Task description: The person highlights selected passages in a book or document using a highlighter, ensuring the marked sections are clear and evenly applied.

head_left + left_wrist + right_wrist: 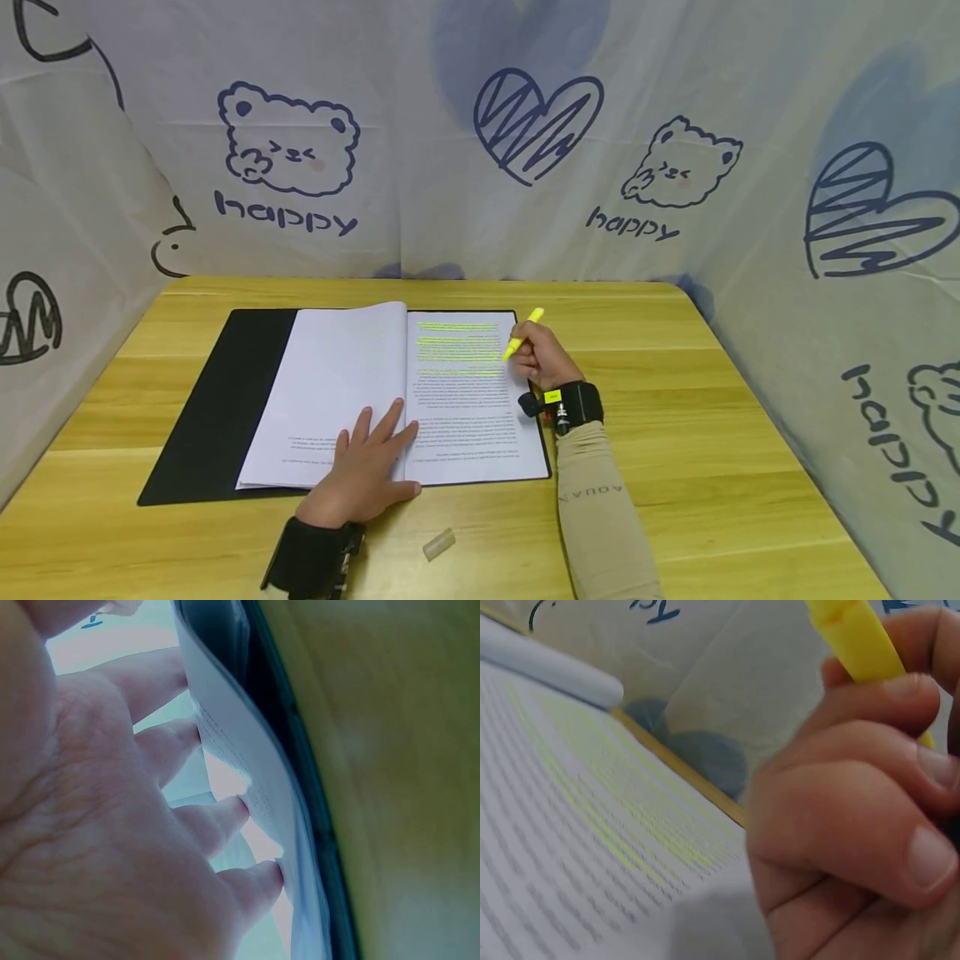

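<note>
In the head view a printed document in a black folder (247, 367) lies spread on the table. Yellow highlighting covers several upper lines of its right page (465, 433). My right hand (545, 357) grips a yellow highlighter (535, 317) at the right edge of that page, its tip low beside the ends of the marked lines. The left hand (367, 479) rests with spread fingers across the lower fold, mostly on the mostly blank left page (337, 367). In the left wrist view its fingertips (262, 881) touch the paper. Curled fingers (840, 810) surround the highlighter in the right wrist view.
A small translucent cap (438, 544) lies on the wooden table (675, 467) in front of the folder, right of the left wrist. White cloth (420, 167) with bear and heart drawings hangs behind the table and on both sides.
</note>
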`<state>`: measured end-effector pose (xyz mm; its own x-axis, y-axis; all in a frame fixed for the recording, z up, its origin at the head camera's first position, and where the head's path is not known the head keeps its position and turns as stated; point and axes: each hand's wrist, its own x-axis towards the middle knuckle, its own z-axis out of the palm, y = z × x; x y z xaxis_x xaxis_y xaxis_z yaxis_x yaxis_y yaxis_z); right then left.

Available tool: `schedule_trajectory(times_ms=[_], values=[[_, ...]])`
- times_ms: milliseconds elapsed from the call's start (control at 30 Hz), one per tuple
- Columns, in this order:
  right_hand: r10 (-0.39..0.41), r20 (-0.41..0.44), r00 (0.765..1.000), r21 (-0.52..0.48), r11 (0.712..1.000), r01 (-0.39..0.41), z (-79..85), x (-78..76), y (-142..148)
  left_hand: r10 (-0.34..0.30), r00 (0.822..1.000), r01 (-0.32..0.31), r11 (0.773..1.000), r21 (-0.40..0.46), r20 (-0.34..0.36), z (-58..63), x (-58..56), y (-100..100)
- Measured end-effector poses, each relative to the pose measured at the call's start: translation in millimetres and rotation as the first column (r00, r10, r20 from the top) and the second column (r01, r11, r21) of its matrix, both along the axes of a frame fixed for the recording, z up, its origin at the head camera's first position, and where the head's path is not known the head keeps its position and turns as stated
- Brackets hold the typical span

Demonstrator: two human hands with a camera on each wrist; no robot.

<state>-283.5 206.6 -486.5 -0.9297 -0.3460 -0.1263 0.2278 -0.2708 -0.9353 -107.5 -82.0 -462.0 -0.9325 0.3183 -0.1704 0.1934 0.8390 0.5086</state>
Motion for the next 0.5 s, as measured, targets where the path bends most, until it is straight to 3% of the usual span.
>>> schedule_trajectory(times_ms=[100, 200, 267, 300, 367, 500], values=[[0.203, 0.018, 0.979, -0.072, 0.977, -0.201, 1.8, 1.3, -1, 0.004, 1.0, -0.004, 1.0, 0.003, 0.006, 0.7, 0.5, 0], [0.389, 0.013, 0.921, -0.05, 0.92, -0.388, 2.5, 3.9, -8, 0.005, 1.0, -0.005, 1.0, 0.005, 0.011, 1.2, 0.7, 0], [0.453, 0.022, 0.891, 0.002, 0.891, -0.453, 2.4, 6.3, -18, 0.006, 1.0, -0.006, 1.0, 0.002, 0.015, 1.3, 0.6, 1], [0.463, 0.025, 0.886, 0.028, 0.886, -0.463, 2.0, 7.4, -24, 0.007, 1.0, -0.007, 1.0, -0.001, 0.016, 1.3, 0.5, 1], [0.418, 0.037, 0.908, 0.059, 0.906, -0.419, 0.9, 9.4, -38, 0.008, 1.0, -0.008, 1.0, -0.006, 0.017, 1.2, 0.1, 1], [0.167, 0.021, 0.986, 0.083, 0.982, -0.168, -3.4, 9.7, -65, 0.001, 1.0, 0.0, 1.0, -0.013, 0.012, 0.4, -0.9, 1]])
